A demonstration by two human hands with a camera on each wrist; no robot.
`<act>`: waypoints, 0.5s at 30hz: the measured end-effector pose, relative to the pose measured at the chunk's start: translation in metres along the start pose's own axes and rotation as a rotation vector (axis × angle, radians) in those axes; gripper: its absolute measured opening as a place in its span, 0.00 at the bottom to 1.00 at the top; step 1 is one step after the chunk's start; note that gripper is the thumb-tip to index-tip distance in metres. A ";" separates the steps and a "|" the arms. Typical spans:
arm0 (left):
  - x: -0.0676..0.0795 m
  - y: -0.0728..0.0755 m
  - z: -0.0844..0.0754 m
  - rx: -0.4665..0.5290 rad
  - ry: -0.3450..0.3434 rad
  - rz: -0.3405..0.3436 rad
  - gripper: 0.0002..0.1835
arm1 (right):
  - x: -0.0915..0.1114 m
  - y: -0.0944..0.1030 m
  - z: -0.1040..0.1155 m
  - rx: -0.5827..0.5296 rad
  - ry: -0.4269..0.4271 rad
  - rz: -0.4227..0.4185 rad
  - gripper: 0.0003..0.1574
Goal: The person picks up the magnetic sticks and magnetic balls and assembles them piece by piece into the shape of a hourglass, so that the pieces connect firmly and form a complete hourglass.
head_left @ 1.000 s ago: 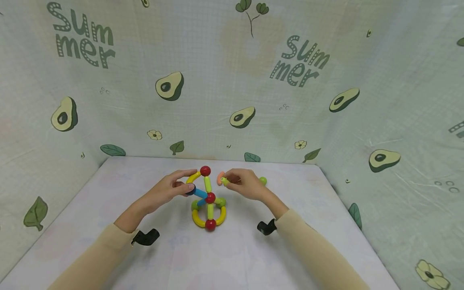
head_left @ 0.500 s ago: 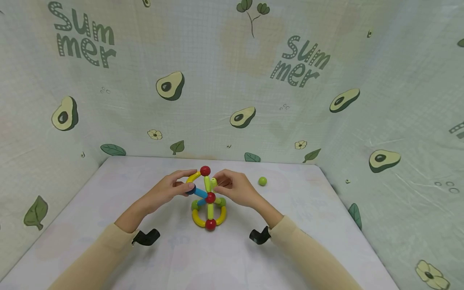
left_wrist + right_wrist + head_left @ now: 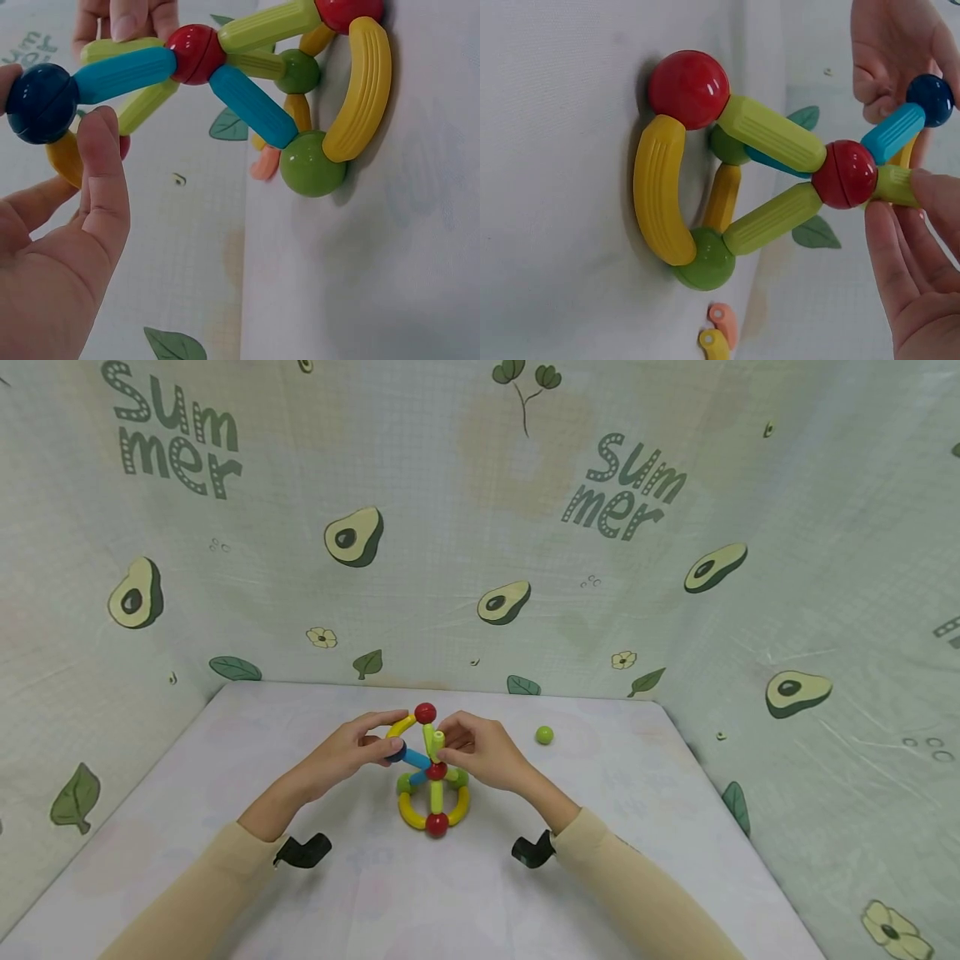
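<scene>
A magnetic stick-and-ball structure stands on the table, with a ring of yellow curved sticks (image 3: 658, 191) and balls as its base. Straight sticks rise from it to a central red ball (image 3: 845, 174). Higher up, a blue stick (image 3: 126, 75) leads to a dark blue ball (image 3: 43, 103), and another red ball (image 3: 425, 713) tops the structure. My left hand (image 3: 343, 756) holds the dark blue ball between thumb and fingers. Opposite, my right hand (image 3: 487, 752) pinches a yellow-green magnetic stick (image 3: 895, 186), its lower end right at the central red ball.
A loose green ball (image 3: 544, 735) lies on the table right of the structure. Behind the structure are a pink curved piece (image 3: 724, 322) and a yellow one (image 3: 714, 345), hidden in the head view. A patterned cloth wall (image 3: 420, 635) borders the table's back edge.
My right hand has moved left with the yellow-green stick, from beside the pink piece to the central red ball, turning the stick upright. My left hand has stayed in place.
</scene>
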State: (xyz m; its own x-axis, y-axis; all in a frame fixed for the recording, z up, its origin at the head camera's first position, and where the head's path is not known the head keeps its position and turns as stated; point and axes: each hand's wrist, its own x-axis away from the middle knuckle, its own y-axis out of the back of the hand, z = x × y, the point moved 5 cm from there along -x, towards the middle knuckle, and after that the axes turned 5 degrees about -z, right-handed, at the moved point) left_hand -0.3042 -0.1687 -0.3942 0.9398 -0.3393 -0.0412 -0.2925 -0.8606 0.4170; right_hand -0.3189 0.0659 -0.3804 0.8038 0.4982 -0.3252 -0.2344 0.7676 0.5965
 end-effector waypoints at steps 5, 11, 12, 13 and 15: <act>-0.001 -0.002 -0.001 -0.001 0.027 -0.023 0.37 | -0.001 0.002 0.000 0.032 0.022 -0.008 0.18; -0.002 -0.007 -0.003 -0.027 0.051 -0.063 0.39 | -0.003 0.004 -0.004 0.050 0.019 -0.023 0.18; -0.002 -0.008 -0.003 -0.033 0.054 -0.070 0.40 | -0.003 0.004 -0.004 0.049 0.021 -0.024 0.18; -0.002 -0.008 -0.003 -0.038 0.058 -0.075 0.40 | -0.003 0.004 -0.004 0.049 0.021 -0.026 0.18; -0.002 -0.009 -0.004 -0.043 0.059 -0.083 0.40 | -0.003 0.004 -0.005 0.052 0.023 -0.029 0.18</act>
State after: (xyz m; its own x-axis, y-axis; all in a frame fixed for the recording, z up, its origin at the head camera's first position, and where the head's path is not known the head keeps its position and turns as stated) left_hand -0.3030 -0.1592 -0.3945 0.9695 -0.2437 -0.0245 -0.2065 -0.8671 0.4532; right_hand -0.3250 0.0697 -0.3807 0.7969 0.4857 -0.3593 -0.1822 0.7602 0.6236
